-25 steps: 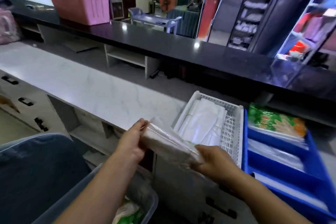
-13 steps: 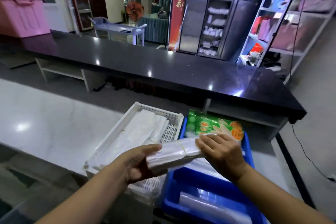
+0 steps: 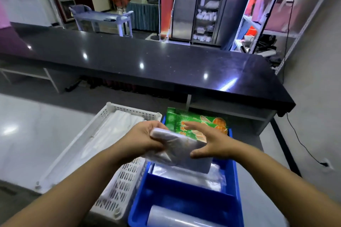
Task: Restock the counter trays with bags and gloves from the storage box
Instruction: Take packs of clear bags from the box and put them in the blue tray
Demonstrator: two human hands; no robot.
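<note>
A flat stack of clear plastic bags point(image 3: 177, 150) hangs over the middle compartment of the blue divided tray point(image 3: 233, 180). My left hand point(image 3: 142, 139) grips the stack's far left corner. My right hand point(image 3: 208, 142) is spread at the stack's right edge, fingers apart, thumb touching the pack's near side. More clear bags point(image 3: 193, 177) lie in that compartment below. Green glove packets point(image 3: 191, 120) fill the far compartment, and a plastic roll point(image 3: 175, 217) lies in the near one. The white perforated tray point(image 3: 121, 186) to the left holds white bags point(image 3: 110, 134). The storage box is out of view.
Both trays sit on a pale marble counter point(image 3: 27, 134). A raised black counter point(image 3: 147, 61) runs across behind them. Beyond stand a steel cabinet point(image 3: 199, 9) and a shelving rack point(image 3: 273, 9) on the right. A cable point(image 3: 299, 140) hangs down the right wall.
The view has swung right from the storage box to the trays. Both hands carried the bag stack from beside the white tray to over the blue tray, and my right hand has spread open.
</note>
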